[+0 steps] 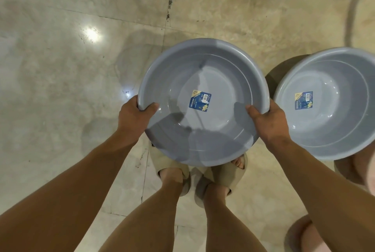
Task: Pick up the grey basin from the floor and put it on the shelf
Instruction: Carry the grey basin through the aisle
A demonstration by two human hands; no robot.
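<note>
Pickup complete: left hand [134, 116] and right hand [267, 122] grasp opposite rims of the grey basin [203, 101], held above the floor [60, 69]; shelf placement remains, shelf not visible

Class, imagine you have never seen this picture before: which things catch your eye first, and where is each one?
A grey basin fills the centre, gripped at its rim by the left hand and the right hand, with a blue label on its bottom. A second grey basin with the same kind of label sits at the right edge. Below the held basin, two feet in beige slippers stand on the pale marble floor.
</note>
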